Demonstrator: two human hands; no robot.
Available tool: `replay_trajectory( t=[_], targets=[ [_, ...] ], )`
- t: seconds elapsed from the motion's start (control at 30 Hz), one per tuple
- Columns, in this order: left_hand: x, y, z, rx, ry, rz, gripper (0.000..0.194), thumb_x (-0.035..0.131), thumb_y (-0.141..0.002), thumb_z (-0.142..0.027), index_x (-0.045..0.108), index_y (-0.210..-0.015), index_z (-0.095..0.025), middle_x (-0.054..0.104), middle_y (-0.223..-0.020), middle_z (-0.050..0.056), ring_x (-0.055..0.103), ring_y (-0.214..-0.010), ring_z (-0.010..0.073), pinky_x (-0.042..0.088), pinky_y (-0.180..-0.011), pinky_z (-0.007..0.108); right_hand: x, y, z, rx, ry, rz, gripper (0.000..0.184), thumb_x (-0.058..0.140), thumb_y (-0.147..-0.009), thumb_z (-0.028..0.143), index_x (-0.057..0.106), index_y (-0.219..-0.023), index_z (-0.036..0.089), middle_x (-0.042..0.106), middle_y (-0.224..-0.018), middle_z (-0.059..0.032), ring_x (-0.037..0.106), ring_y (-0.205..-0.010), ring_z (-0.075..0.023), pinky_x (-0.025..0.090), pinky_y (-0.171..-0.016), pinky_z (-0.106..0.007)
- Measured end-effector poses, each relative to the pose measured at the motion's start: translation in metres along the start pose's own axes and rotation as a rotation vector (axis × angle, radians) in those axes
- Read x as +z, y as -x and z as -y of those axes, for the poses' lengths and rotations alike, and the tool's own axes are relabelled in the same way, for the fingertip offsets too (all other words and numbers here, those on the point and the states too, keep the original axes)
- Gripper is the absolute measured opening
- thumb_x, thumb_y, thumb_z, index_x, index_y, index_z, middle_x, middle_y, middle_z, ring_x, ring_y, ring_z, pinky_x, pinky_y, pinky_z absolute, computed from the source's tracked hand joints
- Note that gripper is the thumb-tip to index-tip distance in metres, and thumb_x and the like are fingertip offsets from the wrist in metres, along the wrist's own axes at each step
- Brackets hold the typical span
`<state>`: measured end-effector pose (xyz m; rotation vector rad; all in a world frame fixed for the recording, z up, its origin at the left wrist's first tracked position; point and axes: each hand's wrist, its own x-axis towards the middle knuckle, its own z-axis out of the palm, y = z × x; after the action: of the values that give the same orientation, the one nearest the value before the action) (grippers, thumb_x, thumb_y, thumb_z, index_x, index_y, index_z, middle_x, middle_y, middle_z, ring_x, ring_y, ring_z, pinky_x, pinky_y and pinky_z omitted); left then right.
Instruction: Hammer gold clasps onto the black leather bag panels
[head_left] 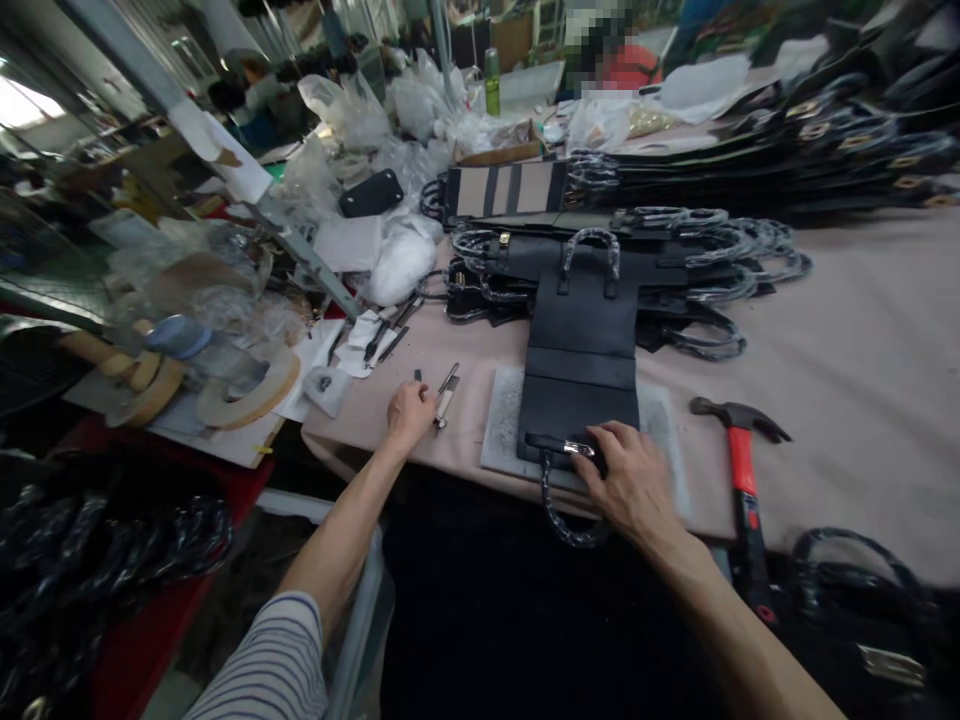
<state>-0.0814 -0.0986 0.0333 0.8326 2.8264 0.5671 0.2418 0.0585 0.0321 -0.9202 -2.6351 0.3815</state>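
Observation:
A flat, unassembled black handbag (pixel 581 345) with plastic-wrapped handles lies over a grey board (pixel 504 415). My right hand (pixel 634 480) is at its near end, thumb and fingers bent around a small shiny metal clasp (pixel 579 449) on a short strap. One wrapped handle (pixel 555 510) hangs off the table's front edge. Farther left, my left hand (pixel 411 412) is low over the cloth, fingers curled in beside several small metal tools (pixel 448 393). Whatever its fingertips pinch is hidden.
Right of the board lies a claw hammer (pixel 741 460) with a red and black handle. Behind are stacked black bag pieces (pixel 697 265). Tape rolls (pixel 251 385), a blue-lidded jar (pixel 180 337) and crumpled plastic bags (pixel 420 95) crowd the left and back. A metal post (pixel 300 245) rises at left.

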Motion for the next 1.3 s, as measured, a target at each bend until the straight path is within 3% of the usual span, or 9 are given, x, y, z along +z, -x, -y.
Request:
replay_trajectory(
  t=[0.17,0.33,0.47,0.63,0.77,0.87,0.97,1.13,1.3],
  targets=[
    [-0.016,-0.014,0.016,-0.109,-0.039,0.068,0.024,0.063,-0.090,-0.037,0.075,-0.097,-0.018,0.078,-0.099,0.013,0.071,-0.097,0.0260,0.051,-0.084,0.033,0.017,0.007,0.020,-0.206,0.008,0.027,0.051,0.056,-0.094,0.046,0.054,-0.137,0.017,0.055,-0.139,-0.0166,0.052,-0.124,-0.0356,0.042,-0.104,-0.056],
    [-0.017,-0.019,-0.003,0.000,-0.027,0.157,0.027,0.067,-0.086,-0.045,0.076,-0.088,-0.020,0.078,-0.095,0.011,0.072,-0.097,0.0252,0.052,-0.084,0.031,0.026,0.011,0.013,-0.132,-0.005,-0.046,0.048,0.051,-0.096,0.047,0.056,-0.134,0.017,0.057,-0.137,-0.0163,0.054,-0.124,-0.0349,0.043,-0.103,-0.055],
    [-0.007,-0.018,-0.021,0.064,-0.182,0.327,0.035,0.080,-0.071,-0.046,0.075,-0.086,-0.015,0.076,-0.097,0.020,0.072,-0.101,0.0352,0.055,-0.086,0.038,0.012,0.013,-0.010,0.003,0.008,-0.146,0.047,0.051,-0.096,0.049,0.059,-0.129,0.017,0.060,-0.134,-0.0168,0.057,-0.118,-0.0343,0.047,-0.099,-0.053],
    [0.004,-0.022,-0.024,0.019,-0.225,0.311,0.018,0.078,-0.066,-0.023,0.072,-0.081,-0.014,0.075,-0.094,0.022,0.072,-0.101,0.0378,0.056,-0.085,0.041,-0.007,0.028,-0.064,0.173,0.062,-0.209,0.049,0.049,-0.094,0.053,0.064,-0.122,0.015,0.064,-0.124,-0.0193,0.059,-0.115,-0.0343,0.049,-0.099,-0.051],
    [-0.001,-0.024,-0.012,-0.039,0.146,0.388,0.019,0.079,-0.067,-0.030,0.066,-0.065,-0.016,0.069,-0.065,0.010,0.072,-0.075,0.0274,0.057,-0.071,0.035,-0.012,0.041,-0.090,0.274,0.042,-0.237,0.053,0.048,-0.092,0.056,0.066,-0.118,0.013,0.067,-0.117,-0.0210,0.060,-0.113,-0.0359,0.049,-0.099,-0.053],
    [-0.004,-0.016,-0.007,-0.079,0.755,0.441,0.033,0.085,-0.064,-0.041,0.066,-0.073,-0.015,0.066,-0.063,0.003,0.066,-0.062,0.0177,0.057,-0.065,0.030,-0.013,0.043,-0.073,0.263,-0.032,-0.254,0.050,0.051,-0.092,0.054,0.065,-0.120,0.014,0.067,-0.116,-0.0189,0.061,-0.112,-0.0346,0.050,-0.099,-0.053],
    [0.006,0.000,-0.017,-0.057,1.105,0.406,0.045,0.090,-0.057,-0.045,0.066,-0.079,-0.014,0.069,-0.069,0.002,0.067,-0.065,0.0147,0.058,-0.070,0.029,-0.013,0.036,-0.031,0.145,-0.116,-0.232,0.048,0.054,-0.094,0.049,0.060,-0.128,0.016,0.063,-0.126,-0.0172,0.058,-0.119,-0.0321,0.047,-0.104,-0.052],
    [0.035,0.032,-0.045,0.059,1.201,0.325,0.037,0.082,-0.071,-0.042,0.065,-0.088,-0.013,0.074,-0.083,0.005,0.070,-0.077,0.0164,0.058,-0.078,0.030,-0.002,0.027,0.026,-0.035,-0.002,0.010,0.066,0.063,-0.089,0.052,0.049,-0.144,0.017,0.044,-0.152,-0.0198,0.039,-0.141,-0.0392,0.033,-0.115,-0.061],
    [0.044,0.050,-0.056,0.296,0.978,0.276,0.024,0.069,-0.084,-0.034,0.070,-0.098,-0.014,0.074,-0.096,0.008,0.068,-0.081,0.0159,0.055,-0.076,0.027,0.012,0.031,0.018,0.030,0.081,0.130,0.078,0.065,-0.084,0.054,0.043,-0.149,0.017,0.040,-0.156,-0.0204,0.033,-0.146,-0.0424,0.029,-0.116,-0.064]
  ],
)
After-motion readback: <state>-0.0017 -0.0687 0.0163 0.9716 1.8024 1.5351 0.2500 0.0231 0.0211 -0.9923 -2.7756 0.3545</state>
